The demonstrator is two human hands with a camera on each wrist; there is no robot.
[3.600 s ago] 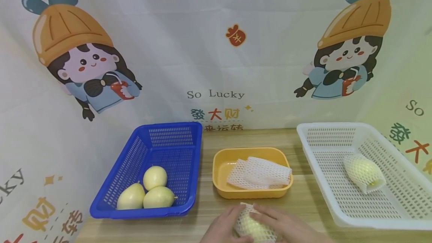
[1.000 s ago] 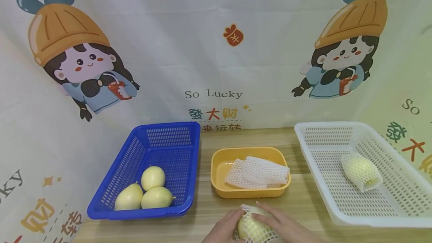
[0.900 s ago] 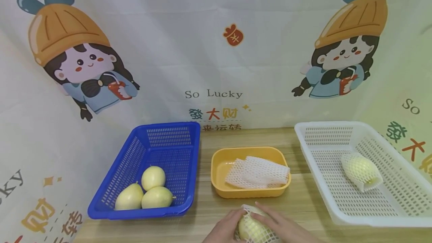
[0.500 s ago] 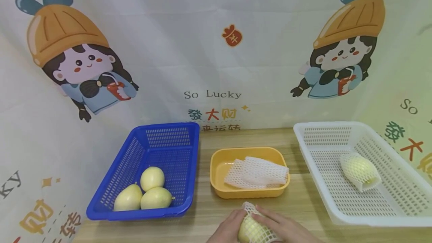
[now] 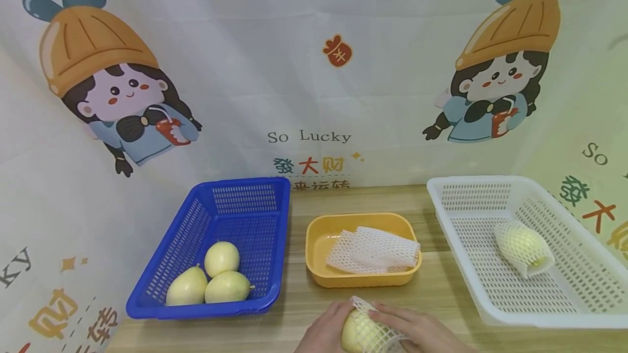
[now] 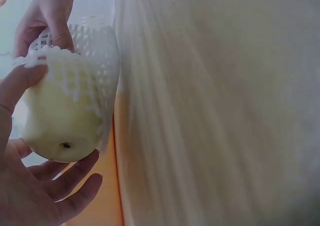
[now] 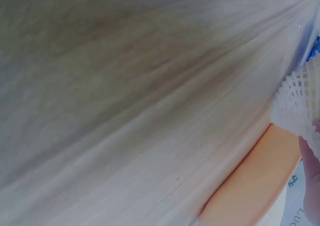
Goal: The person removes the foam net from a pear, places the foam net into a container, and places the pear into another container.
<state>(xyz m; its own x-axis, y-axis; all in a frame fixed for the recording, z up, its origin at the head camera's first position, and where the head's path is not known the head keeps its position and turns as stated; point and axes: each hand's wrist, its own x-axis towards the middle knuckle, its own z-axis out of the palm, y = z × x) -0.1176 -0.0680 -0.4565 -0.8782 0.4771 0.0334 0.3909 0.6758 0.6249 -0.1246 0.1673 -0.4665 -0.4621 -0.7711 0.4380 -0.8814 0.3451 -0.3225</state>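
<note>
At the bottom centre of the head view, my left hand holds a pale yellow pear, its fingers curled round the base. A white foam net sleeve covers part of the pear. In the left wrist view, the left thumb presses the sleeve's edge and the pear's bare lower end faces the camera. My right hand grips the sleeve and pear from the right side, thumb and fingers on the mesh. Only a bit of that hand enters the right wrist view.
A blue basket at left holds several pears. Behind the hands stands a yellow tray with flat foam sleeves. At right, a white basket contains one netted pear. A printed cloth hangs behind.
More of the pear's left side is bare than 3.6 seconds ago, and the sleeve sits further to the right on it. Both hands stay around it. The head view has turned slightly.
</note>
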